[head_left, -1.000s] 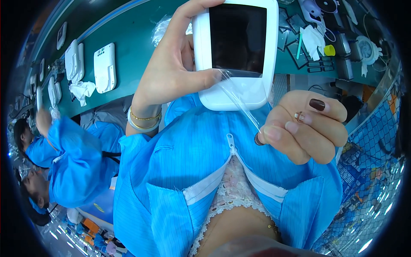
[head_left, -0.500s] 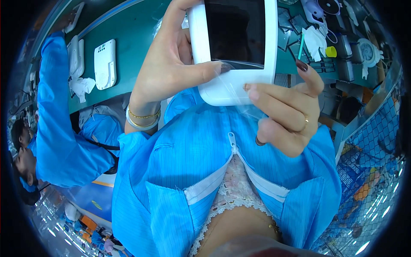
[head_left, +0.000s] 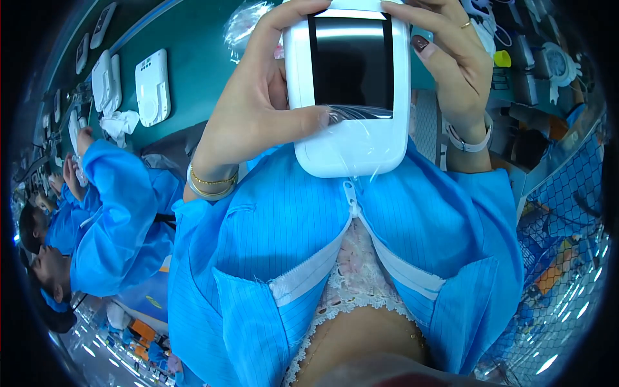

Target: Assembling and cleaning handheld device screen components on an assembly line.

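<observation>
A white handheld device (head_left: 351,145) with rounded corners and a dark screen is held up before my chest. My left hand (head_left: 255,106) grips its left side, with the thumb pressed on the front by the screen's lower left corner and a finger at the top edge. At the upper right, my right hand (head_left: 461,71) has bent fingers on the device's top edge; part of that hold is cut off by the picture's top. Clear film (head_left: 361,113) lies wrinkled along the screen's lower edge and trails down over the white front.
A similar white device (head_left: 153,87) lies on the green table (head_left: 193,71) at left, near two more white units (head_left: 106,80) and a crumpled white cloth (head_left: 119,126). Clear plastic wrap (head_left: 245,26) sits behind my left hand. Co-workers in blue (head_left: 122,213) sit at left; blue netting (head_left: 561,193) hangs at right.
My right hand has gone from the film at the device's lower right up to its top right edge. The device has come slightly lower. A co-worker's arm at left has drawn back.
</observation>
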A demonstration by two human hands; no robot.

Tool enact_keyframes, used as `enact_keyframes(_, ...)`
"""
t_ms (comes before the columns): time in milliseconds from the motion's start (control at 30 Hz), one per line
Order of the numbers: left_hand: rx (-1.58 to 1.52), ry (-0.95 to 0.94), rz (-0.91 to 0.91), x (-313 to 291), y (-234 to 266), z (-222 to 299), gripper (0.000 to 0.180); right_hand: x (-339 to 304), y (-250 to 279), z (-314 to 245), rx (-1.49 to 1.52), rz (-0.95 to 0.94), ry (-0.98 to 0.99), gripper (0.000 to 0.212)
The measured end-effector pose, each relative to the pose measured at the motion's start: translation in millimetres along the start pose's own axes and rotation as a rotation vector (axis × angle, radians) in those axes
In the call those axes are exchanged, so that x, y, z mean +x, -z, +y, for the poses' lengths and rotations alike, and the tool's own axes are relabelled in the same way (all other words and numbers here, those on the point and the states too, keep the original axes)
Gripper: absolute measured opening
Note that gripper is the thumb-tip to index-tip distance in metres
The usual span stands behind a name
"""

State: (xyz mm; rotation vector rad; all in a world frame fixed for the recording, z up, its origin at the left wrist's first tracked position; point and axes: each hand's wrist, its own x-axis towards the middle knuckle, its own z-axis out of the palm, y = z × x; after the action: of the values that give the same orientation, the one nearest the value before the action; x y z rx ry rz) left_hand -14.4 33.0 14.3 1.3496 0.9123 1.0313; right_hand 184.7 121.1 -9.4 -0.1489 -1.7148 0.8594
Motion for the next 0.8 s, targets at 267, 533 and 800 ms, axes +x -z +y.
enact_keyframes(267,0.002,0.097,-0.011,-21,-7,-1,0.093,-37,0,25,0.758,-0.051,0.131,0.031)
enact_keyframes(533,-0.136,0.246,0.127,-32,-24,0,0.1,-49,-11,19,1.084,-0.125,0.113,0.029)
enact_keyframes(800,-0.219,0.252,0.017,-34,-23,2,0.095,-31,-7,-61,0.604,0.246,-0.914,0.03)
